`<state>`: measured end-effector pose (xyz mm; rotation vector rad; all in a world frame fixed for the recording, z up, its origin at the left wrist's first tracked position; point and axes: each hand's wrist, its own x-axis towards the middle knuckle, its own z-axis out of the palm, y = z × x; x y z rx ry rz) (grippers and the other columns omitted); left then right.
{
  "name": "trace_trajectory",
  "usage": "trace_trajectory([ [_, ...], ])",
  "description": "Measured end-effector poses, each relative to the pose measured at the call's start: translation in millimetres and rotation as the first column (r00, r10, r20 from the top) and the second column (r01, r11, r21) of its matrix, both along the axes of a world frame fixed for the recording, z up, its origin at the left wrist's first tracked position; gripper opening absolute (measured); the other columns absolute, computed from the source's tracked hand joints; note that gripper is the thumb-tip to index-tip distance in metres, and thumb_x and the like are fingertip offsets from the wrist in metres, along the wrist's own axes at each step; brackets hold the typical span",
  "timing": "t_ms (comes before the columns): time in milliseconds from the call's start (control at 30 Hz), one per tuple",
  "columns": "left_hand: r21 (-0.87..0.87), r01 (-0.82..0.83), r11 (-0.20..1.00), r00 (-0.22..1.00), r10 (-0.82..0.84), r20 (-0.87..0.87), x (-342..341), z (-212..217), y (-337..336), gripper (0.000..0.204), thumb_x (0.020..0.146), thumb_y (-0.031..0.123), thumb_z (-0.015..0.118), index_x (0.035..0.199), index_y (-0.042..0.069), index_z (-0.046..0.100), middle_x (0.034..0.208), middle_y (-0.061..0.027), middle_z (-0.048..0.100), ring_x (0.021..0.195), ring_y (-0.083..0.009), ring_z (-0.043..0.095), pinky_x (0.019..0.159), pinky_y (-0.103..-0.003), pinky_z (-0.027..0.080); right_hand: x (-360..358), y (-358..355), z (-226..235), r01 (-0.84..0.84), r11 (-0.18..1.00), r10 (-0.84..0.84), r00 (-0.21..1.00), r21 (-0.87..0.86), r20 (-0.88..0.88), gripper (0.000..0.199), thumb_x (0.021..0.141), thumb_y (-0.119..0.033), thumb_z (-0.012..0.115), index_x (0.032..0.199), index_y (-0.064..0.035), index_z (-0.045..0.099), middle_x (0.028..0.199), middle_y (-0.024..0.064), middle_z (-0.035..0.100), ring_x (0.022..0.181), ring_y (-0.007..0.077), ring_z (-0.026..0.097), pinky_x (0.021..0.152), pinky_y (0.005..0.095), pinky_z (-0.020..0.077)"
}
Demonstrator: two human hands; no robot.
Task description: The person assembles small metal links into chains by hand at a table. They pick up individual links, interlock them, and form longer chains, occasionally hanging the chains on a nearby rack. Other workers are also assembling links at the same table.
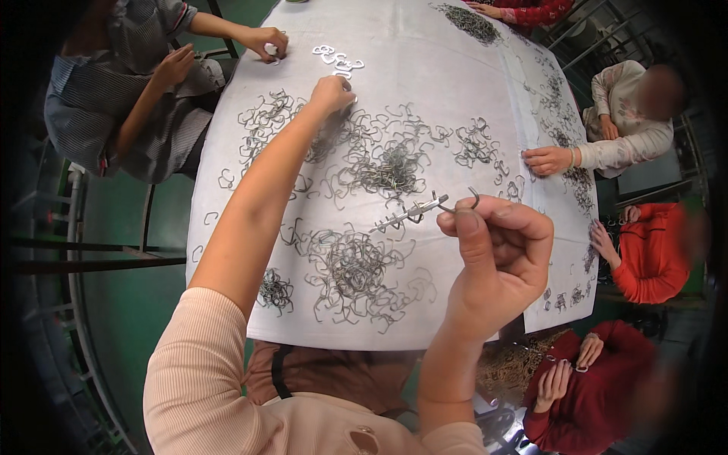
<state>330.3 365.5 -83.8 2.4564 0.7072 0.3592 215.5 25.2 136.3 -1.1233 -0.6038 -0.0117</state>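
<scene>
Right hand (497, 254) near right, raised over the bench (227, 303) edge, fingers curled, thumb and forefinger pinching a rod (415, 212) strung with bent wire clips; rod points left, a hooked clip (464, 203) at its hand end. Below the rod, near middle of the white-covered bench, a tangled clip heap (353, 273); small clump (274, 290) near left by the forearm. Left arm stretches far across the bench. Left hand (332, 95) far middle, fingers bunched down on loose clips (318, 136); cannot tell if it grips one. Bigger heap (390, 167) mid bench, right of that arm. Just beyond the left hand, a few flat pale clips (339, 61) laid out. Far left, a person in grey (114, 91) seated, one hand (265, 39) on the bench edge. Right side, person in a pale top, hand (547, 159) flat on the bench by scattered clips. Near right, people in orange (652, 250) and red (599, 387) tops off the bench. Far pile (472, 23) at top right of the bench.
</scene>
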Motion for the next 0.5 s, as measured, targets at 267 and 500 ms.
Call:
trace_trajectory([
  [267, 0.111, -0.024, 0.994, 0.994, 0.035, -0.102, -15, 25, -26, 0.029, 0.071, 0.025, 0.074, 0.090, 0.004, 0.066, 0.083, -0.0147, 0.068, 0.082, -0.0287, 0.066, 0.077, -0.037, 0.051, -5, 1, 2, -0.013, 1.000, 0.013, 1.000, 0.004, 0.008, 0.025, 0.079, 0.009, 0.069, 0.096, 0.0027, 0.052, 0.091, 0.0168, 0.064, 0.076, 0.0180, 0.067, 0.067, 0.0251, 0.0555],
  [500, -0.525, 0.182, 0.832, 0.961, -0.036, 0.275, -72, 101, -69, 0.020, 0.082, 0.017, 0.070, 0.094, 0.002, 0.064, 0.089, -0.0090, 0.068, 0.086, -0.0169, 0.067, 0.075, -0.027, 0.053, -7, 2, 4, -0.029, 1.000, 0.029, 1.000, 0.001, 0.005, 0.023, 0.080, 0.010, 0.067, 0.096, 0.0044, 0.053, 0.091, 0.0165, 0.064, 0.077, 0.0164, 0.066, 0.068, 0.0232, 0.0543],
])
